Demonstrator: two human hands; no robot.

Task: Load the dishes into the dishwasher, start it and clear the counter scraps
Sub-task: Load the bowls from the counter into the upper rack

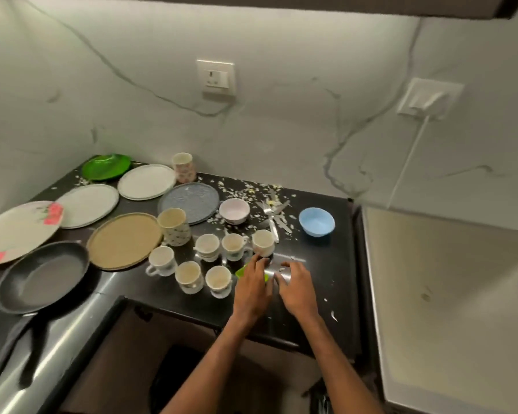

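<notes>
My left hand (253, 283) lies over a small green piece (240, 271) near the front of the black counter (326, 264), fingers bent round it. Right beside it, my right hand (296, 286) has its fingertips curled on a shiny silvery piece (274, 272). Whether the green and silvery parts are one tool I cannot tell. Several small white cups (207, 246) stand just left of my hands. Behind them are a dotted mug (174, 225), a pink bowl (234, 210), a blue bowl (317, 221) and a pile of spoons (274, 216). Pale food scraps (251, 189) are strewn along the back.
Several plates cover the left of the counter: a tan one (124, 240), a grey-blue one (189, 203), white ones (146, 181) and a floral one (15, 228). A green dish (106, 167), a floral mug (183, 167) and a black frying pan (42, 276) are there too. A pale panel (449, 309) rises at the right.
</notes>
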